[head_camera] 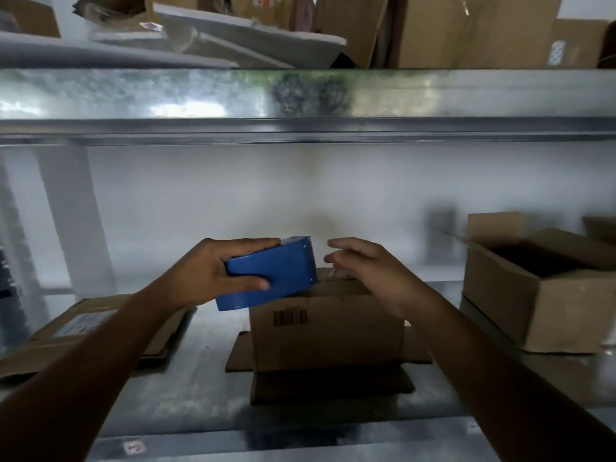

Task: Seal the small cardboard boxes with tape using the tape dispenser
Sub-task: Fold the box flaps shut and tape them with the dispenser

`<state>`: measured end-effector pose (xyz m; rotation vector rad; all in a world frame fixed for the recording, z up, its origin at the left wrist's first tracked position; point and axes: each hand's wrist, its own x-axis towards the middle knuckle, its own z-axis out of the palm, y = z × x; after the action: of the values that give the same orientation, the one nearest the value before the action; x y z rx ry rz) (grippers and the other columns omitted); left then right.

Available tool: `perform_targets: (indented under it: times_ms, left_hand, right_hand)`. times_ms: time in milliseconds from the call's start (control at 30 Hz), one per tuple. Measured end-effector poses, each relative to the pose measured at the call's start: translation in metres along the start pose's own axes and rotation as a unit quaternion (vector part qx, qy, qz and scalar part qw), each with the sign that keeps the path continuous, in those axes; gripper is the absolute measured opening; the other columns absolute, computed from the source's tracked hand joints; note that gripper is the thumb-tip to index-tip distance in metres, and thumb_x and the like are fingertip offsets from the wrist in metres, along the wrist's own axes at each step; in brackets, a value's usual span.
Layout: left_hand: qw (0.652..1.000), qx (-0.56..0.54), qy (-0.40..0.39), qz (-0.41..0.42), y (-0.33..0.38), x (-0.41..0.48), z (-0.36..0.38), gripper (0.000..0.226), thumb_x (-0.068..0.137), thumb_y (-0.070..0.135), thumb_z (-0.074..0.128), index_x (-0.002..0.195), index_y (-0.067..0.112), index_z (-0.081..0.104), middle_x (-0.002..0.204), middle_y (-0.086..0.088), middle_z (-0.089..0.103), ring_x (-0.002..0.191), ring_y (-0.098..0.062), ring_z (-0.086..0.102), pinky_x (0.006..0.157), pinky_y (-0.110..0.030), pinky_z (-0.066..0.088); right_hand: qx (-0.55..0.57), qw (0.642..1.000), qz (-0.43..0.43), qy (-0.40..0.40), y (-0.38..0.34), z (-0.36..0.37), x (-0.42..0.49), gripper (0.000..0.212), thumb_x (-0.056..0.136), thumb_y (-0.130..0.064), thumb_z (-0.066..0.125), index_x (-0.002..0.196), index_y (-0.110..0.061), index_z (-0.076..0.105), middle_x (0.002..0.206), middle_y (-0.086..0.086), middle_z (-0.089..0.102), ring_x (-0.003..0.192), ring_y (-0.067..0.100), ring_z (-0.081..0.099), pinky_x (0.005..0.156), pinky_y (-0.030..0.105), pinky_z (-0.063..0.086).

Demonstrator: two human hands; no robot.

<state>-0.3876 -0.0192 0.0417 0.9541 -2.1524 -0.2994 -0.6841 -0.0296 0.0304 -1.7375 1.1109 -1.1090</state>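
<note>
A small closed cardboard box [328, 331] with a barcode on its front stands on a metal shelf [200, 388], resting on flattened cardboard. My left hand [213, 271] grips a blue tape dispenser [273, 273] held just above the box's left top edge. My right hand [363, 271] hovers over the right side of the box top with its fingers relaxed and slightly spread, holding nothing. Whether it touches the box top cannot be told.
An open cardboard box [546, 295] stands at the right of the shelf. A flat labelled carton [90, 328] lies at the left. A metal shelf beam [300, 105] runs overhead, with stacked cardboard and boards above it.
</note>
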Motion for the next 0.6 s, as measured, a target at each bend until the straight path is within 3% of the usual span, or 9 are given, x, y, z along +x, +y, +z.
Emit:
perform_targets:
  times_ms: [167, 267, 400, 500, 600]
  left_hand:
    - [0.996, 0.047, -0.072, 0.005, 0.010, 0.021, -0.006, 0.066, 0.072, 0.036, 0.085, 0.131, 0.050, 0.059, 0.122, 0.035, 0.065, 0.107, 0.005, 0.066, 0.090, -0.014, 0.054]
    - [0.988, 0.114, -0.109, -0.002, 0.018, 0.038, -0.015, 0.066, 0.072, 0.049, 0.082, 0.130, 0.062, 0.054, 0.121, 0.037, 0.065, 0.101, 0.003, 0.067, 0.084, -0.015, 0.055]
    - [0.973, 0.190, -0.128, -0.007, 0.021, 0.043, -0.008, 0.058, 0.088, 0.043, 0.076, 0.134, 0.063, 0.047, 0.117, 0.026, 0.066, 0.093, 0.000, 0.065, 0.082, -0.020, 0.056]
    - [0.970, 0.236, -0.058, 0.000, 0.019, 0.036, 0.014, 0.049, 0.087, 0.063, 0.066, 0.130, 0.055, 0.046, 0.108, 0.025, 0.066, 0.089, 0.000, 0.063, 0.080, -0.023, 0.053]
    - [0.971, 0.230, 0.058, 0.025, 0.008, 0.027, 0.031, 0.062, 0.077, 0.082, 0.054, 0.131, 0.051, 0.055, 0.109, 0.023, 0.068, 0.092, -0.003, 0.063, 0.081, -0.022, 0.053]
  right_hand:
    - [-0.050, 0.998, 0.005, -0.037, -0.001, -0.011, 0.006, 0.034, 0.099, -0.024, 0.062, 0.133, -0.029, 0.063, 0.119, -0.002, 0.072, 0.103, 0.010, 0.071, 0.104, 0.034, 0.051]
    - [-0.075, 0.996, 0.001, -0.051, -0.001, -0.012, 0.009, 0.037, 0.099, -0.019, 0.063, 0.135, -0.027, 0.062, 0.116, -0.003, 0.073, 0.100, 0.008, 0.072, 0.094, 0.025, 0.055]
    - [-0.041, 0.998, 0.007, -0.047, 0.002, -0.017, 0.011, 0.037, 0.099, -0.016, 0.063, 0.135, -0.024, 0.062, 0.115, 0.001, 0.072, 0.098, 0.011, 0.073, 0.086, 0.022, 0.057]
    - [-0.043, 0.998, -0.002, -0.044, 0.005, -0.017, 0.013, 0.035, 0.099, -0.018, 0.063, 0.133, -0.026, 0.063, 0.117, 0.000, 0.072, 0.102, 0.013, 0.072, 0.097, 0.033, 0.056]
    - [-0.044, 0.998, -0.018, -0.036, 0.009, -0.015, 0.014, 0.035, 0.099, -0.018, 0.063, 0.133, -0.026, 0.063, 0.115, -0.002, 0.073, 0.103, 0.011, 0.071, 0.102, 0.037, 0.053]
